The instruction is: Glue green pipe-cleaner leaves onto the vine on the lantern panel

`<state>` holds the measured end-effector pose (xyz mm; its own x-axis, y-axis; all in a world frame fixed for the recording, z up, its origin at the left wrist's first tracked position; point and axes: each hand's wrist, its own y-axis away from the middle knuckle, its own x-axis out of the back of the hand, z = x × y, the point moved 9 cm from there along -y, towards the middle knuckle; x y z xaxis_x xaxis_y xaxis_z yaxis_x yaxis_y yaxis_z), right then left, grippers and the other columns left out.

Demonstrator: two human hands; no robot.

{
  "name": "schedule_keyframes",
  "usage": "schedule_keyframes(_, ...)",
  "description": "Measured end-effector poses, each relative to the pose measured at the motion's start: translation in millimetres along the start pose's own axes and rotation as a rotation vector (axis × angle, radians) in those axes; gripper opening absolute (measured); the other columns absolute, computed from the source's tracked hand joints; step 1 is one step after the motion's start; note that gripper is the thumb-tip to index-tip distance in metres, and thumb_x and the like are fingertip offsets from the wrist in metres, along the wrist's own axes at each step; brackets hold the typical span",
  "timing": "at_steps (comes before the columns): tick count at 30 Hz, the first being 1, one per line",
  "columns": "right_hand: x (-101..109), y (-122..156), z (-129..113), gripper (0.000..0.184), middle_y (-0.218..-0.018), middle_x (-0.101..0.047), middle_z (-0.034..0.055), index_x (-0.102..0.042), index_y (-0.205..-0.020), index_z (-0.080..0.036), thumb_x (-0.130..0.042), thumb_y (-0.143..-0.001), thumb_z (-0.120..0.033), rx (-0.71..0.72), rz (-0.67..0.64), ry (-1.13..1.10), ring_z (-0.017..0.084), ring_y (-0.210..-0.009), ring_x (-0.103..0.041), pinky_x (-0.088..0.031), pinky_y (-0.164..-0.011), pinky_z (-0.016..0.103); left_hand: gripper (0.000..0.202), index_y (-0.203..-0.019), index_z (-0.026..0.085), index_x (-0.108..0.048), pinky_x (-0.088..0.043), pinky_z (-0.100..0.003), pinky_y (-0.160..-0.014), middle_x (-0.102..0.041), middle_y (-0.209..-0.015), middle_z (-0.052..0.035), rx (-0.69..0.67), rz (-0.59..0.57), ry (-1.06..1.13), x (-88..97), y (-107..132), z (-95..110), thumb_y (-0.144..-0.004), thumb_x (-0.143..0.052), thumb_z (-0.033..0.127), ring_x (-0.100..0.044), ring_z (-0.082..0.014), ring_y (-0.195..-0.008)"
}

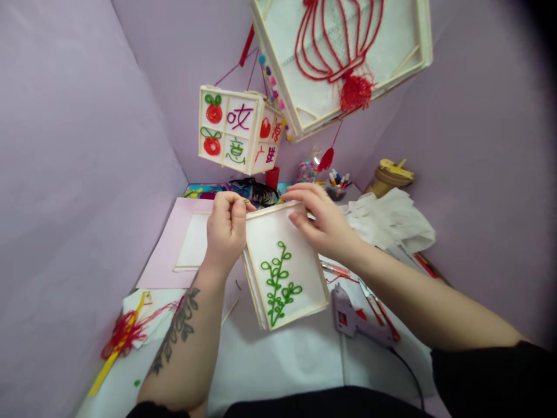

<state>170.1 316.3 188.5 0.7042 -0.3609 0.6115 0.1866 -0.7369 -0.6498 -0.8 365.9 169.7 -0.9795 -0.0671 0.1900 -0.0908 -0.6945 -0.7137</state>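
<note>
Both hands are on the same piece here. The left hand (227,227) is curled up tight, fingers pinched over the top left corner of a framed panel (285,267), gripping its edge. The right hand (319,217) is looser, fingers spread and laid flat along the panel's top edge and upper right part, thumb reaching across the rim; it's pressing more than clamping, so I'd call it resting open on it. The hands sit near each other with just the top strip of the frame between them.

The panel itself is a pale wooden stick frame with white translucent paper stretched across, and a green vine (278,284) of loopy leaves in what looks like fuzzy wire on the face. It's tilted, held just above the white table (282,360), and there seem to be more frames stacked under its left edge.

Around it: a pink sheet (163,247) with another blank frame on it to the left, red tassel thread (124,334) with a yellow strip at lower left, a pale glue gun (354,316) to the right, crumpled white paper (389,220) behind that. Overhead hangs a cube lantern (239,130) with red fruit and characters, plus a bigger panel with a red lantern outline (339,40).
</note>
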Motion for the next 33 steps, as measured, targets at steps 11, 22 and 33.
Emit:
schedule_keyframes(11,-14,50,-29,0.01,-0.127,-0.053,0.0077,-0.073,-0.089,-0.028,-0.068,-0.084,-0.022,0.288,-0.05,0.145,0.032,-0.133,-0.036,-0.037,-0.107,0.057,0.011,-0.09,0.022,-0.049,-0.046,-0.025,-0.068,-0.061,-0.079,0.0005,0.015,0.006,-0.005,-0.3,0,-5,-0.099,-0.044,0.027,-0.06,-0.0119,-0.073)
schedule_keyframes(22,-24,44,-23,0.011,-0.131,-0.054,0.0071,-0.068,-0.075,-0.025,-0.065,-0.084,-0.018,0.2,-0.068,0.121,0.033,-0.138,-0.031,-0.031,-0.111,0.06,0.011,-0.091,0.022,-0.048,-0.047,-0.026,-0.068,-0.061,-0.078,0.0013,0.012,-0.003,0.032,-2.0,1,-6,-0.099,-0.045,0.029,-0.061,-0.0122,-0.072)
schedule_keyframes(33,9,42,1,0.011,-0.115,-0.058,0.0081,-0.057,-0.078,-0.023,-0.059,-0.086,-0.017,-0.038,0.076,0.034,0.031,-0.123,-0.048,-0.039,-0.104,0.056,0.012,-0.09,0.022,-0.048,-0.046,-0.026,-0.068,-0.061,-0.077,0.0017,0.017,0.006,0.04,-1.7,1,-5,-0.098,-0.045,0.03,-0.061,-0.0122,-0.072)
